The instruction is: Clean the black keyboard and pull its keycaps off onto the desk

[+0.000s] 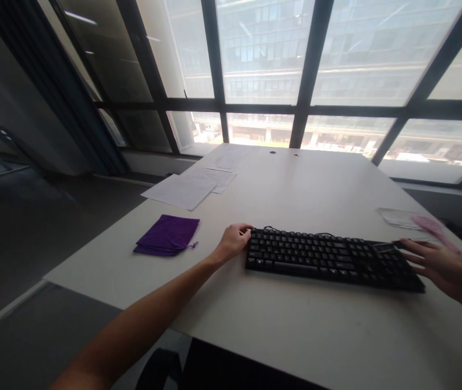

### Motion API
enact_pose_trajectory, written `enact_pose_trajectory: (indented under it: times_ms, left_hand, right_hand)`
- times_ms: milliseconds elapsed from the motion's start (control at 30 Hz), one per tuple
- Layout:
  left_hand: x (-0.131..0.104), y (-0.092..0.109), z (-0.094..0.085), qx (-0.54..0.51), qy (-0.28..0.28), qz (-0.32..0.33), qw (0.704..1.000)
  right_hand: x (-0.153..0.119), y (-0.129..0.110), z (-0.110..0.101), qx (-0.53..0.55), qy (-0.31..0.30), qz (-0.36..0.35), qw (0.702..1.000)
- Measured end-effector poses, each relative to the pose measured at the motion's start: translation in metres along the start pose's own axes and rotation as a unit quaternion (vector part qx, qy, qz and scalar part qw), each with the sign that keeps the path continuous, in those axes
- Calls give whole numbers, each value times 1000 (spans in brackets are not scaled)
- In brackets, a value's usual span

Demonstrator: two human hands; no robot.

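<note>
A black computer keyboard [304, 254] lies on the white table, slightly askew, with its cable showing behind it. At its left end, my left hand [235, 238] is closed on the edge, thumb and fingers by the upper corner. Over the number pad, my right hand [438, 262] pinches a small tool [384, 247] with a dark grip and thin silvery prongs pointing left. Those prongs are over the keys; whether they touch a keycap I cannot tell. The tool's exact kind is too small and blurred to make out.
Folded purple cloth pouches [168, 234] lie left of my left hand. Printed paper sheets [186, 189] spread along the table's left edge. Beyond the right hand are a clear plastic bag [396, 218] and a pink item [434, 227]. Windows [263, 54] rise behind the table [296, 189].
</note>
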State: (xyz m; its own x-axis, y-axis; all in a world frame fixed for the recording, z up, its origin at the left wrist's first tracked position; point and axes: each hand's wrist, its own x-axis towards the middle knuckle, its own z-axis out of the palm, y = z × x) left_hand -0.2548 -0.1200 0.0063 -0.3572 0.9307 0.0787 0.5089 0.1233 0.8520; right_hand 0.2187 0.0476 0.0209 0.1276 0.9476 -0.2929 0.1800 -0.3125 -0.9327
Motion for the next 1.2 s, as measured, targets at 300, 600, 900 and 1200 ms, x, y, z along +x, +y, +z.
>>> enact_pose_trajectory:
  times_ms: [300, 600, 900, 1200]
  left_hand:
    - [6, 2, 2, 51, 16, 46, 998]
    - [6, -5, 2, 24, 10, 52, 998]
    - [2, -2, 0, 18, -19, 70, 997]
    - [4, 1, 5, 22, -32, 83, 996]
  right_hand:
    - [-22, -27, 66, -26, 28, -219, 975]
    - [-36, -53, 198, 1, -107, -226, 968]
    - [-44, -52, 204, -68, -266, -41, 961]
    - [-61, -49, 230, 96, -200, -223, 949]
